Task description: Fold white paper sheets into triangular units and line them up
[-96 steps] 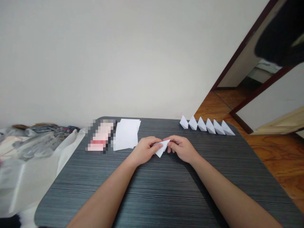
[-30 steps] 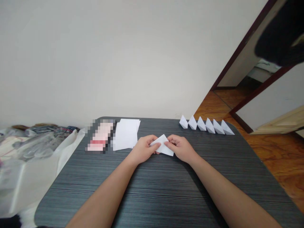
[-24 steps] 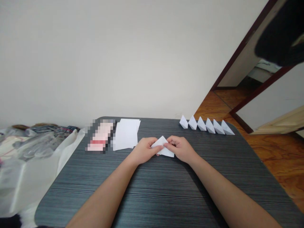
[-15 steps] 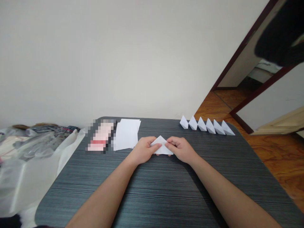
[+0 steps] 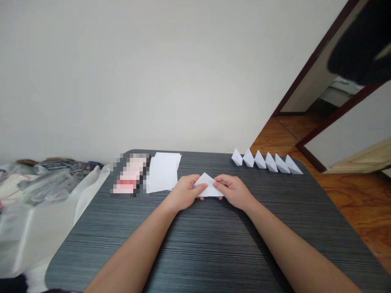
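Note:
A white folded paper (image 5: 207,188), triangular with its point facing away from me, is held between both hands just above the middle of the table. My left hand (image 5: 186,192) grips its left side, thumb on top and fingertips curling underneath. On the right side my right hand (image 5: 233,191) pinches it the same way, thumb across the upper face. Parts of the paper's side corners are hidden by the hands. To the left of my left hand lies a stack of white paper sheets (image 5: 163,171), slightly fanned.
Several folded white paper boats (image 5: 260,160) stand in a row at the dark table's (image 5: 210,248) back right. A pixelated pinkish object (image 5: 130,175) lies at the back left. Beyond the left edge are plastic-covered items (image 5: 45,191); a wall (image 5: 183,81) rises behind.
The folded paper has shifted and tilted slightly between my hands, and my right thumb sits a little farther right. The sheets and the row of boats have stayed in place.

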Available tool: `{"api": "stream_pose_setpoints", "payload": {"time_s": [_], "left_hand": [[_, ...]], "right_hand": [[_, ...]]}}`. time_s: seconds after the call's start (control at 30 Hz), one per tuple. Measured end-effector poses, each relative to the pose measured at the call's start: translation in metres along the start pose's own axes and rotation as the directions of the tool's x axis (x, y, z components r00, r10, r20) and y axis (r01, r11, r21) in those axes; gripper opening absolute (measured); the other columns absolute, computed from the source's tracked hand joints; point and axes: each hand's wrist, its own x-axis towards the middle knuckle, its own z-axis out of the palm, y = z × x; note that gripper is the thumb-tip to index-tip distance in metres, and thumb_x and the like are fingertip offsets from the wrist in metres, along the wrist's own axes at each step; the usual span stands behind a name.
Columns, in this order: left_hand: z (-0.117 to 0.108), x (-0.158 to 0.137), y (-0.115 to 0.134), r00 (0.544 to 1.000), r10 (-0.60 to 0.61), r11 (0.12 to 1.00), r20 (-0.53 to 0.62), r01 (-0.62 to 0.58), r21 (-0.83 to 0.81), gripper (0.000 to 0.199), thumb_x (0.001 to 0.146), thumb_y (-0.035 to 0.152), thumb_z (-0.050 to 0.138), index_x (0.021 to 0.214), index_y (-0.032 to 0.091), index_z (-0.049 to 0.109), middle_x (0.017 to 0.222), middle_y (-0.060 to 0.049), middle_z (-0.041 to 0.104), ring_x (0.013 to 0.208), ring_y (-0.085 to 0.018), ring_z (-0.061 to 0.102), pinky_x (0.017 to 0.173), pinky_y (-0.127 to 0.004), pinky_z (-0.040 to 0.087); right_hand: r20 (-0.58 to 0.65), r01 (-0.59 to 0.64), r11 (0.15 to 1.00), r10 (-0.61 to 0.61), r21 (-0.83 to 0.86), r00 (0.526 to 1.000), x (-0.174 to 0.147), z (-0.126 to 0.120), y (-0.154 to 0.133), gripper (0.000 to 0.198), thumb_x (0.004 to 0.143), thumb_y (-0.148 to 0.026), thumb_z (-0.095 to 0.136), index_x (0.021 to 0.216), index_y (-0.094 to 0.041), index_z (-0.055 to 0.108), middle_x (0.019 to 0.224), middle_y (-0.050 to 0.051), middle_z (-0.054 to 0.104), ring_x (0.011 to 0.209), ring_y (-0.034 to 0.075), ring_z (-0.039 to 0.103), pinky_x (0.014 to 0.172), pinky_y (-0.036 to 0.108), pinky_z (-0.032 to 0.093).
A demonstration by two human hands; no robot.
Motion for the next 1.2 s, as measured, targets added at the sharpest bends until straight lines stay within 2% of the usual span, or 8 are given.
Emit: {"api": "stream_pose_setpoints", "payload": {"time_s": [0.07, 0.2, 0.47, 0.7, 0.87, 1.07, 1.2], "left_hand": [[-0.0005, 0.0004, -0.0014, 1.0, -0.007, 1.0, 0.0, 0.007, -0.017, 0.025, 0.083, 0.036, 0.049, 0.085, 0.014, 0.058, 0.067, -0.001, 0.06, 0.057, -0.013, 0.057, 0.052, -0.023, 0.043], [-0.0015, 0.0012, -0.0029, 1.0, -0.013, 0.999, -0.002, 0.013, -0.037, 0.025, 0.084, 0.037, 0.048, 0.086, 0.014, 0.058, 0.064, -0.001, 0.061, 0.056, -0.013, 0.057, 0.053, -0.023, 0.043], [-0.0048, 0.0018, -0.0031, 1.0, 0.005, 0.999, 0.0, -0.005, -0.031, 0.033, 0.087, 0.04, 0.042, 0.077, 0.013, 0.058, 0.057, -0.003, 0.062, 0.053, -0.013, 0.055, 0.054, -0.023, 0.042], [-0.0048, 0.0027, -0.0048, 1.0, 0.015, 0.996, -0.018, -0.016, -0.086, 0.035, 0.088, 0.042, 0.039, 0.086, 0.012, 0.059, 0.058, -0.003, 0.063, 0.053, -0.013, 0.055, 0.053, -0.023, 0.043], [-0.0046, 0.0029, -0.0053, 1.0, 0.015, 0.997, -0.02, -0.017, -0.082, 0.036, 0.088, 0.042, 0.04, 0.085, 0.012, 0.06, 0.057, -0.004, 0.063, 0.052, -0.013, 0.055, 0.054, -0.023, 0.044], [-0.0013, 0.0019, -0.0039, 0.998, -0.032, 0.994, 0.046, 0.036, -0.103, 0.03, 0.082, 0.04, 0.051, 0.087, 0.013, 0.061, 0.069, -0.004, 0.064, 0.057, -0.014, 0.059, 0.053, -0.023, 0.044], [-0.001, 0.0029, -0.0064, 0.999, -0.028, 0.995, 0.03, 0.03, -0.093, 0.028, 0.083, 0.038, 0.05, 0.086, 0.013, 0.061, 0.07, -0.004, 0.064, 0.057, -0.013, 0.059, 0.051, -0.022, 0.043]], "right_hand": [[0.009, -0.003, 1.0, 0.003, 0.028, 1.0, -0.0003, -0.0002, 0.0006, 0.02, 0.085, -0.033, 0.051, 0.088, -0.017, 0.062, 0.06, -0.001, 0.06, 0.051, 0.011, 0.055, 0.051, 0.022, 0.043], [-0.018, -0.004, 1.0, 0.004, 0.023, 1.0, -0.0004, -0.0015, 0.0018, 0.023, 0.086, -0.035, 0.049, 0.082, -0.016, 0.061, 0.057, -0.001, 0.058, 0.049, 0.011, 0.054, 0.051, 0.022, 0.042], [-0.091, -0.02, 0.999, 0.024, 0.046, 0.996, 0.0016, -0.0014, 0.0058, 0.024, 0.085, -0.038, 0.049, 0.081, -0.017, 0.061, 0.056, -0.002, 0.058, 0.047, 0.011, 0.054, 0.049, 0.022, 0.042], [-0.131, -0.038, 0.996, 0.048, 0.077, 0.99, 0.0018, -0.0022, 0.0082, 0.025, 0.084, -0.039, 0.051, 0.086, -0.016, 0.061, 0.055, -0.002, 0.055, 0.046, 0.01, 0.051, 0.047, 0.021, 0.04], [-0.139, -0.036, 0.997, 0.045, 0.068, 0.989, 0.0017, -0.003, 0.0095, 0.024, 0.084, -0.038, 0.051, 0.084, -0.016, 0.06, 0.054, -0.002, 0.055, 0.045, 0.01, 0.05, 0.046, 0.021, 0.04], [-0.036, -0.02, 0.999, 0.022, 0.035, 0.999, -0.0008, -0.0016, 0.0063, 0.023, 0.085, -0.037, 0.051, 0.082, -0.016, 0.061, 0.055, -0.002, 0.055, 0.047, 0.01, 0.052, 0.047, 0.022, 0.04], [0.01, 0.016, 0.995, -0.017, 0.098, 1.0, -0.0028, 0.0003, 0.0044, 0.025, 0.084, -0.032, 0.053, 0.104, -0.019, 0.054, 0.063, -0.003, 0.056, 0.05, 0.011, 0.054, 0.05, 0.023, 0.042]]}}
